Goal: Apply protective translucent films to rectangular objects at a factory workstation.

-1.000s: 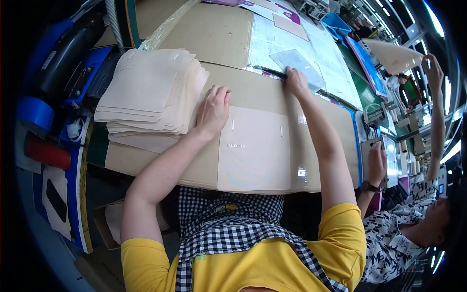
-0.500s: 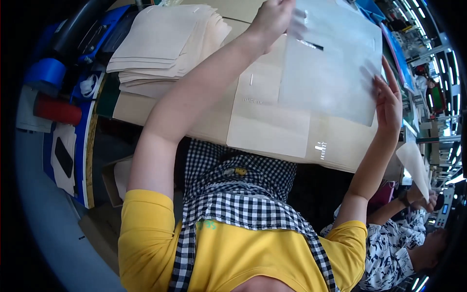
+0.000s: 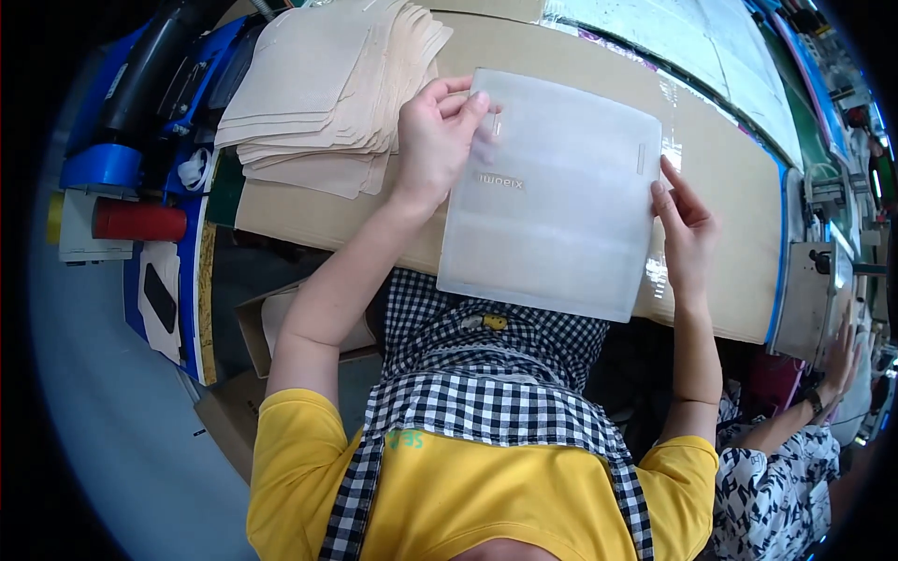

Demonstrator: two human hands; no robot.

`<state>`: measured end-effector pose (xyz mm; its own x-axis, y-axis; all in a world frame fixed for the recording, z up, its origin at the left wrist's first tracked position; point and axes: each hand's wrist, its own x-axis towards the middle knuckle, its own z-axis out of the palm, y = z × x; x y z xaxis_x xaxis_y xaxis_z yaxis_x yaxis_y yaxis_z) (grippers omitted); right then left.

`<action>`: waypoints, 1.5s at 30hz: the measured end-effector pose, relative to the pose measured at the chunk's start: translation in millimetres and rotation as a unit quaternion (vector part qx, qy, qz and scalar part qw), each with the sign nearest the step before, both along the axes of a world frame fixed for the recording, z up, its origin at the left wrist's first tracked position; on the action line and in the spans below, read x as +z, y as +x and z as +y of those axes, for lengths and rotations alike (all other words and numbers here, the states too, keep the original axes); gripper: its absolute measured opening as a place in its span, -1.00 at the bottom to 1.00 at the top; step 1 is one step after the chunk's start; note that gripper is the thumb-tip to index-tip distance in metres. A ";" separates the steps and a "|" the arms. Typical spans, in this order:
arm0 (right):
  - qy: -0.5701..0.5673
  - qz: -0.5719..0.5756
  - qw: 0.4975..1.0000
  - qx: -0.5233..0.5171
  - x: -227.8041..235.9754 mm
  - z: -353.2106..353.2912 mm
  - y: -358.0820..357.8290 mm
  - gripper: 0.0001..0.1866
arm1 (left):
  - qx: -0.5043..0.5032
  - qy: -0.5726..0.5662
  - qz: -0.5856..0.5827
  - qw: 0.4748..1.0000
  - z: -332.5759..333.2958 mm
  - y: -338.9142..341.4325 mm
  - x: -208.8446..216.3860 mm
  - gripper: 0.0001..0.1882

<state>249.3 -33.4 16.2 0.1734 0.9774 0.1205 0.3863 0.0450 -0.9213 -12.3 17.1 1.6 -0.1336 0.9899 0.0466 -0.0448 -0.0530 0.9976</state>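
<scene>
A translucent whitish sheet (image 3: 552,229), roughly square, is held up above the cardboard-covered table between my two hands. It bears small slots and a line of lettering. My left hand (image 3: 435,140) pinches its upper left edge, with the fingers partly behind it and showing faintly through. At its right edge my right hand (image 3: 690,234) grips with thumb and fingers. Whether a beige piece lies behind the sheet, I cannot tell. Just left of my left hand, a fanned stack of thin beige pieces (image 3: 309,75) lies on the table.
Brown cardboard (image 3: 730,206) with clear tape covers the table. On the left are a blue and black device (image 3: 117,131), a red cylinder (image 3: 140,221) and a dark phone (image 3: 160,297). A cardboard box (image 3: 253,313) sits below. At right, a co-worker's hand (image 3: 845,360) shows.
Both hands have brought the translucent sheet down and towards me. My right hand now grips its edge, where its fingers were spread before. The beige piece on the table is no longer visible.
</scene>
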 end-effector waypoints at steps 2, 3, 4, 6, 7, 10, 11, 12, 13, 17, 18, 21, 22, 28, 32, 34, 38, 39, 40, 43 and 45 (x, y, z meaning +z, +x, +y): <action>-0.014 0.007 1.000 -0.012 -6.4 2.6 -2.0 -0.63 | 0.023 0.007 0.089 0.996 2.5 -1.4 -6.4 -0.65; -0.017 0.008 1.000 -0.011 -6.9 5.3 -2.8 -0.63 | 0.024 0.004 0.089 0.996 4.4 -1.7 -9.6 -0.65; -0.025 0.001 1.000 -0.016 -6.4 7.9 -3.5 -0.63 | 0.027 0.018 0.146 0.989 5.5 -1.3 -13.2 -0.66; -0.043 -0.013 0.999 -0.027 -5.1 12.8 -4.7 -0.61 | 0.031 0.043 0.257 0.965 6.2 -0.1 -19.7 -0.68; -0.052 -0.020 0.998 -0.032 -5.9 15.0 -5.3 -0.61 | 0.032 0.055 0.311 0.948 6.3 -0.3 -22.0 -0.68; -0.073 -0.010 0.997 -0.020 -16.3 18.8 -2.7 -0.61 | 0.045 0.069 0.320 0.944 7.7 -2.1 -25.2 -0.69; -0.082 -0.004 0.996 -0.014 -20.3 19.3 -1.4 -0.61 | 0.050 0.078 0.324 0.941 7.6 -2.7 -26.1 -0.69; -0.092 0.002 0.996 -0.009 -23.0 19.8 -0.1 -0.61 | 0.056 0.086 0.329 0.939 7.4 -2.8 -27.0 -0.69; -0.096 0.004 0.995 -0.008 -25.1 20.3 1.1 -0.61 | 0.056 0.082 0.331 0.938 6.8 -2.6 -28.3 -0.69; -0.089 0.028 0.996 0.005 -30.7 19.7 6.0 -0.60 | 0.050 0.078 0.324 0.942 3.2 -0.4 -32.1 -0.69; -0.092 0.030 0.995 0.004 -30.7 19.9 6.4 -0.60 | 0.048 0.077 0.325 0.941 3.1 0.3 -32.5 -0.69; -0.100 0.036 0.994 0.006 -28.2 20.7 7.5 -0.61 | 0.046 0.057 0.326 0.942 3.1 2.2 -33.4 -0.69; -0.102 0.037 0.994 0.007 -27.9 21.1 7.7 -0.61 | 0.046 0.052 0.326 0.943 4.1 2.6 -33.8 -0.69; -0.099 0.023 0.995 0.009 -30.7 24.4 5.7 -0.62 | 0.055 0.035 0.320 0.945 6.1 3.7 -35.1 -0.69; -0.091 0.007 0.996 0.009 -30.2 23.8 4.5 -0.63 | 0.061 0.061 0.348 0.933 5.9 3.9 -35.0 -0.70; -0.092 0.005 0.996 0.011 -30.2 23.6 3.8 -0.63 | 0.062 0.058 0.349 0.933 5.4 4.0 -35.5 -0.70; -0.094 0.001 0.995 0.012 -29.7 22.8 2.7 -0.63 | 0.061 0.052 0.352 0.932 3.9 3.7 -36.3 -0.70; -0.097 0.000 0.995 0.013 -29.1 22.8 2.9 -0.63 | 0.064 0.057 0.362 0.928 3.9 4.0 -37.1 -0.69; -0.100 -0.001 0.995 0.013 -28.4 22.8 3.2 -0.63 | 0.066 0.061 0.371 0.924 3.9 4.5 -38.0 -0.69; -0.102 0.000 0.995 0.006 -28.7 21.8 5.0 -0.62 | 0.072 0.070 0.403 0.909 6.1 9.0 -37.5 -0.66; -0.101 -0.001 0.995 -0.014 -27.6 23.5 4.7 -0.62 | 0.063 0.072 0.412 0.906 8.2 13.4 -36.8 -0.65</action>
